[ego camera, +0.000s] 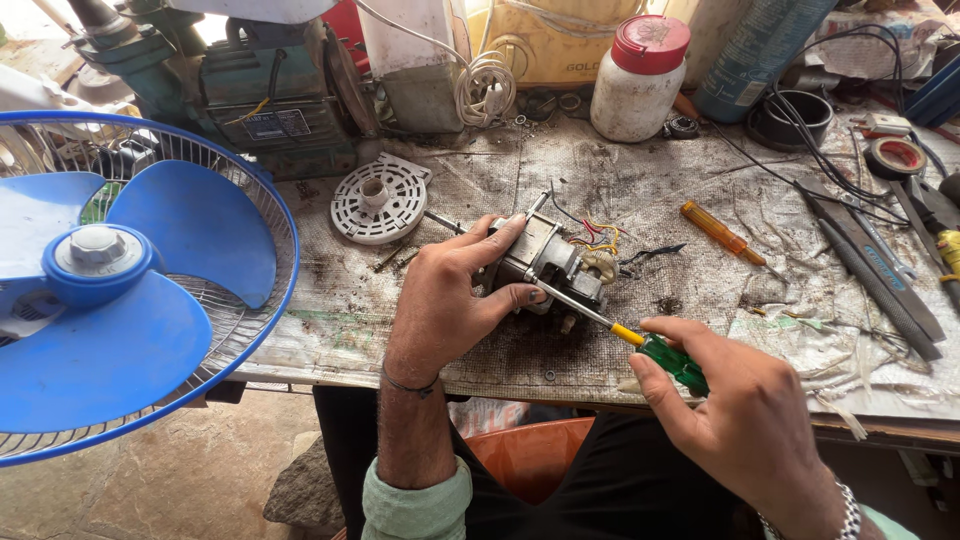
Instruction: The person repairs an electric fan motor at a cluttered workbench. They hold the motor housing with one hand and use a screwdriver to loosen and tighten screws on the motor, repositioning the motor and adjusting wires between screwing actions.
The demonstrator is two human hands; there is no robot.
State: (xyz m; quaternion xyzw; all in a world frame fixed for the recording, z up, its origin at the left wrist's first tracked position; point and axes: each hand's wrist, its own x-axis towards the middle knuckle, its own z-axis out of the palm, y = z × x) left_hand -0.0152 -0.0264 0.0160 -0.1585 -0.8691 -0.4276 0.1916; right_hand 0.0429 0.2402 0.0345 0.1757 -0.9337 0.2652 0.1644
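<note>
Left hand (452, 300) at centre frame, fingers curled firmly round the small grey metal fan motor (545, 262) with its bundle of red, yellow and black wires, pinned down on the stained, cloth-covered workbench (340, 320). Right hand (745, 420) at lower right, fingers closed on the green-and-yellow-handled screwdriver (655, 352); steel shaft slanted up-left, tip touching the motor's underside near the left thumb, though exact contact point hard to make out. Motor just right of frame centre, resting on the bench.

Round white perforated plastic cover (380, 200) lying flat up-left of the motor, near but apart. Orange-handled screwdriver (722, 232) lying to the right, well clear of both hands. Blue-bladed fan in a blue wire cage (120, 290) filling the left edge, overlapping the bench's corner. White plastic jar with a red lid (640, 78) standing upright at top centre. Dark files and pliers (880, 270) spread along the right side, a roll of tape (897, 156) above them. Greenish machine (250, 90) at upper left behind the bench.
</note>
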